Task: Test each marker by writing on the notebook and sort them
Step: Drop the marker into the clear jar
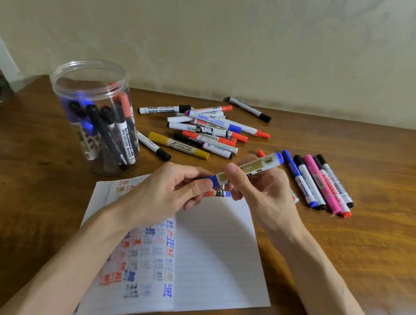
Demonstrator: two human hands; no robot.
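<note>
1. The left hand is curled, its thumb and fingers pinching the capped lower end of a blue marker.
2. The right hand grips the marker's barrel, with the thumb pressed on the near side and the fingers wrapped behind.
3. The two hands are close together, almost touching, and the marker slants up to the right between them.
4. Both forearms are bare. The left enters from the lower left and the right from the lower right, converging at the wrists.
</note>
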